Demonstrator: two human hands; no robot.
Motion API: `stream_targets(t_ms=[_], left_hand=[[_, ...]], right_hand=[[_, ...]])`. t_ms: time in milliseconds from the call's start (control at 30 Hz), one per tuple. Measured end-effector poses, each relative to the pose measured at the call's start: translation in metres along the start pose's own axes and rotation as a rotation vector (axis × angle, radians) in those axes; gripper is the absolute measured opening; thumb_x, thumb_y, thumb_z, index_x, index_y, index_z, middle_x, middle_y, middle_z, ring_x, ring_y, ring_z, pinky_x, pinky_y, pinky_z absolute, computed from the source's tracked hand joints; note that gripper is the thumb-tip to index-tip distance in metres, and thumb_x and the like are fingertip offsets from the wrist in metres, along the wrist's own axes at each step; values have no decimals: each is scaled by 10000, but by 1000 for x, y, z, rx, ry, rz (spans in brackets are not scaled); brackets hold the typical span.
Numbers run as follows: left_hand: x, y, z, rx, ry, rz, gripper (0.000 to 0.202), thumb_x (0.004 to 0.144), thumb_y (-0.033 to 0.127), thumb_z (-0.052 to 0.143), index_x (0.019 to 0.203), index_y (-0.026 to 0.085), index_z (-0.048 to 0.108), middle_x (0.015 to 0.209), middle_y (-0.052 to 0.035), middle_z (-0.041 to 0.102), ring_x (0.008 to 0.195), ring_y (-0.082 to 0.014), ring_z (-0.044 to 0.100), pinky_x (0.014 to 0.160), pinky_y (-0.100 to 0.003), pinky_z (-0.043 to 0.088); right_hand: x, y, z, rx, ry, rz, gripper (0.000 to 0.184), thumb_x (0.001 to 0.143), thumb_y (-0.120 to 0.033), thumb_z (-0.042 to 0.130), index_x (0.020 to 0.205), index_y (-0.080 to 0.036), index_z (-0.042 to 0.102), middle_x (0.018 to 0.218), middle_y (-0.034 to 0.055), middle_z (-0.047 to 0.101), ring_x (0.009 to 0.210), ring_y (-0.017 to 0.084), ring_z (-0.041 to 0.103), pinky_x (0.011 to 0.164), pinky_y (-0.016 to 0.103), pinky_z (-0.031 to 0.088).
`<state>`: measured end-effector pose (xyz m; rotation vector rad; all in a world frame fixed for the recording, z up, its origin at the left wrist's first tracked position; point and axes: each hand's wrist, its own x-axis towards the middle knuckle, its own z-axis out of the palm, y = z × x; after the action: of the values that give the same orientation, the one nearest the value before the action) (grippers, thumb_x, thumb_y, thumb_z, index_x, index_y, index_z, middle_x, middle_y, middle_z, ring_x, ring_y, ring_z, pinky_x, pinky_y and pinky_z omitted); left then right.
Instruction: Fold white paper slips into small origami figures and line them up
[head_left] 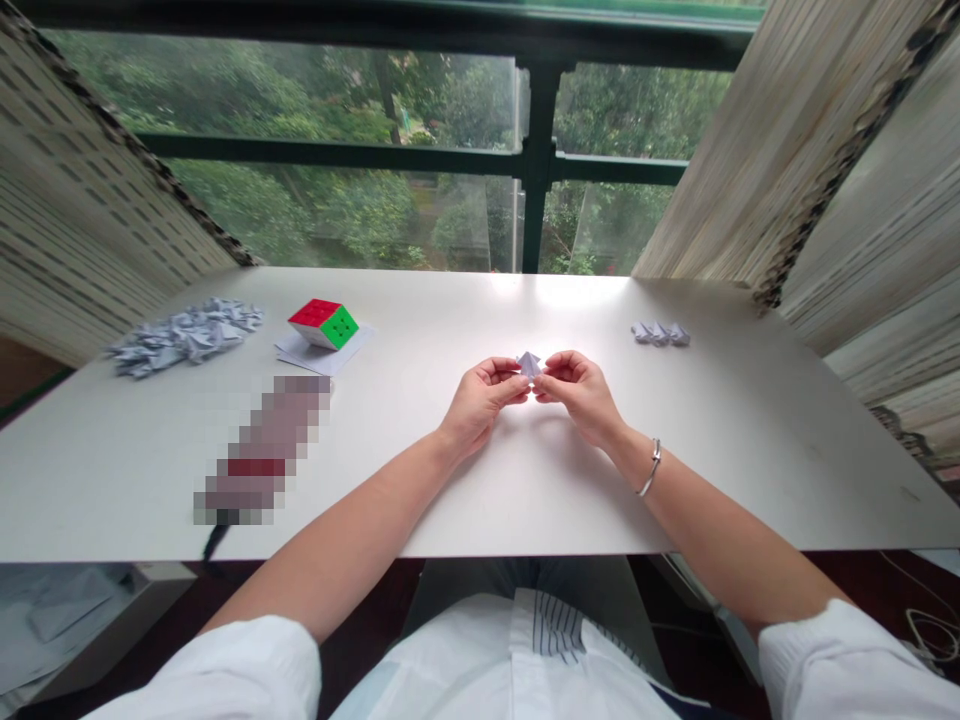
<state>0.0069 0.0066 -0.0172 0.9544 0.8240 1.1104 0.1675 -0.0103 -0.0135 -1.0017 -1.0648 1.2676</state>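
Note:
Over the middle of the white table (480,500), a small folded paper piece (529,365) with a pointed top is pinched between both hands. My left hand (484,395) is closed on its left side, thumb in front and fingers behind. On the opposite side my right hand (581,393) grips it with thumb and fingertips, and a silver bracelet (654,465) circles that wrist. The fingers partly cover the paper's lower edges. At the right rear of the table lies a short row of folded paper pieces (660,334), and a pile of similar folded papers (187,335) spreads at the far left.
A red, green and white puzzle cube (324,325) rests on some flat paper sheets (334,360) at the left rear. In front of it lies a blurred-out long object (266,450) with a black strap. A window and curtains (742,150) border the table's back.

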Motion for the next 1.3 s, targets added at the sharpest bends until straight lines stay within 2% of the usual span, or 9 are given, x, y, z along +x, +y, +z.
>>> stream_targets(t_ms=[267, 533, 767, 833, 933, 1033, 1133, 1300], left_hand=[[-2, -5, 5, -38, 36, 55, 488, 596, 228, 868, 968, 134, 566, 727, -10, 691, 621, -116, 638, 667, -269, 504], [-5, -7, 8, -14, 89, 98, 527, 607, 220, 841, 958, 188, 449, 667, 52, 631, 556, -96, 603, 588, -233, 490], [-6, -14, 10, -12, 88, 126, 547, 619, 268, 846, 921, 218, 393, 661, 80, 599, 566, -95, 607, 611, -236, 507], [-5, -16, 9, -21, 94, 114, 556, 620, 269, 855, 951, 212, 412, 676, 71, 607, 591, -102, 623, 650, -256, 524], [-3, -17, 7, -31, 105, 110, 552, 639, 273, 854, 999, 199, 443, 730, 42, 636, 625, -103, 636, 695, -273, 538], [-1, -17, 6, -37, 131, 112, 563, 644, 281, 857, 1031, 195, 458, 766, 28, 644, 656, -105, 643, 719, -283, 544], [1, -18, 4, -32, 134, 113, 566, 651, 276, 854, 1057, 188, 470, 773, 23, 643, 674, -113, 647, 728, -293, 551], [0, -17, 4, -12, 112, 100, 545, 676, 271, 835, 1081, 178, 482, 786, 10, 652, 698, -129, 664, 719, -293, 555]], right_hand=[[-3, -2, 5, 60, -45, -15, 538, 579, -396, 892, 815, -226, 439, 657, -84, 618, 553, 96, 608, 597, 272, 527], [-5, 1, 6, 37, -28, -8, 564, 593, -398, 883, 832, -243, 396, 662, -77, 643, 595, 114, 626, 619, 274, 511], [-2, 8, 3, 23, -20, -37, 561, 599, -405, 870, 823, -246, 381, 649, -90, 621, 564, 98, 590, 631, 278, 514], [0, 12, 0, -53, 16, -48, 522, 621, -423, 847, 849, -245, 412, 675, -70, 626, 601, 117, 610, 617, 276, 518], [3, 17, -6, -246, 54, -105, 413, 694, -433, 783, 946, -232, 525, 822, -9, 660, 712, 152, 645, 629, 297, 548], [4, 16, -11, -427, 118, -259, 282, 791, -417, 683, 978, -223, 602, 938, 37, 687, 791, 174, 663, 713, 337, 566], [3, 11, -12, -530, 196, -393, 200, 843, -373, 612, 957, -211, 638, 925, 52, 712, 816, 187, 672, 802, 365, 556], [-1, 4, -10, -576, 187, -400, 154, 846, -331, 613, 941, -221, 663, 901, 42, 726, 816, 188, 680, 829, 363, 543]])
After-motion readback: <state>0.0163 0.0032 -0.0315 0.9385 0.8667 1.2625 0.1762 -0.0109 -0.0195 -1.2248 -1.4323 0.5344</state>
